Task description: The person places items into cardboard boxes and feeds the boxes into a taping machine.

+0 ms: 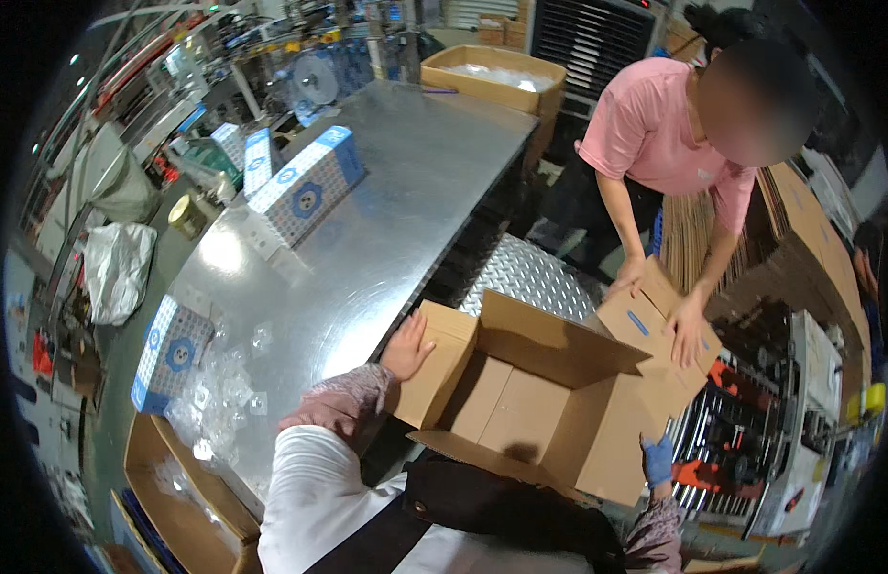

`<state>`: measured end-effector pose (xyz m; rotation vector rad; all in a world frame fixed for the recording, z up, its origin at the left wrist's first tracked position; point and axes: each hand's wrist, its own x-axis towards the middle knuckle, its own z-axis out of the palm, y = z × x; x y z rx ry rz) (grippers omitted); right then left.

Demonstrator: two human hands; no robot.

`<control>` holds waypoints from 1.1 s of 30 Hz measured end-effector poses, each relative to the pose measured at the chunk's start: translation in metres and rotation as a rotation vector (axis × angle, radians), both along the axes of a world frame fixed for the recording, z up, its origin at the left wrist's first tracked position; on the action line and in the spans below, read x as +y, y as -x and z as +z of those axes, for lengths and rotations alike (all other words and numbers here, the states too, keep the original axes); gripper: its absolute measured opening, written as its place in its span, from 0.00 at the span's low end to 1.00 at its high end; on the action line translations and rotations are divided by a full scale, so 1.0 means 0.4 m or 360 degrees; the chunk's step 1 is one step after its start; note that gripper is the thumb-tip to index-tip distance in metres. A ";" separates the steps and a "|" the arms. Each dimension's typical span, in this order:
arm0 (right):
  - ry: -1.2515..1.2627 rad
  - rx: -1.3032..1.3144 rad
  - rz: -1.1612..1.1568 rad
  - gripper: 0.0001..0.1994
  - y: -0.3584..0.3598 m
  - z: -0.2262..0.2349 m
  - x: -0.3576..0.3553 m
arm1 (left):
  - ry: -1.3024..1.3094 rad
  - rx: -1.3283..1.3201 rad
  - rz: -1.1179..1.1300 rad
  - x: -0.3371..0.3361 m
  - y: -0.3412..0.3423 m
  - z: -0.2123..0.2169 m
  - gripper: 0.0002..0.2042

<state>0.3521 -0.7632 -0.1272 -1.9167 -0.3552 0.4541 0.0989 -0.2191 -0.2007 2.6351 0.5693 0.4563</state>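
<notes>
An open cardboard box (506, 407) stands in front of me with its flaps folded outward and nothing inside but its bare bottom. My left hand (406, 347) lies on the box's left flap, fingers stretched out, at the metal table's edge. In a blue glove, my right hand (658, 462) holds the outer edge of the right flap; some of its fingers are hidden. Across from me, a person in a pink shirt rests both hands on a folded cardboard piece (645, 320) with a blue mark, beside the box's far right corner.
The metal table (415, 182) carries blue-and-white patterned boxes (310, 191) and loose clear plastic pieces (214, 407). A large carton (496, 72) stands at its far end. Stacked flat cardboard (788, 239) and a roller machine (740, 430) are on the right. Another carton (190, 478) sits lower left.
</notes>
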 end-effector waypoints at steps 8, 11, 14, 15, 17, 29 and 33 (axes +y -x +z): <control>0.0202 -0.0240 -0.0142 0.17 -0.029 0.005 -0.037 | 0.3380 -0.0409 0.0194 -0.275 -0.149 -0.202 0.32; 0.0214 -0.0094 -0.0181 0.16 -0.014 0.023 -0.046 | 0.1625 -0.0581 0.0117 -0.205 -0.264 -0.102 0.30; 0.0468 -0.0387 -0.0127 0.16 0.028 0.101 0.022 | 0.1468 -0.0703 -0.0050 -0.172 -0.355 0.095 0.26; 0.0452 -0.0354 -0.0171 0.16 0.029 0.122 0.030 | 0.1147 -0.0140 0.0096 -0.169 -0.387 0.157 0.24; 0.0365 -0.0441 -0.0074 0.16 -0.008 0.065 0.028 | 0.0878 -0.0031 0.0480 -0.073 -0.412 0.072 0.39; -0.0052 -0.0004 -0.0232 0.16 0.024 -0.028 0.022 | 0.0485 0.0541 -0.0213 -0.196 -0.085 0.096 0.43; -0.0207 0.0029 -0.0191 0.16 0.017 -0.003 0.172 | 0.0411 0.0658 -0.0247 -0.062 -0.093 0.149 0.36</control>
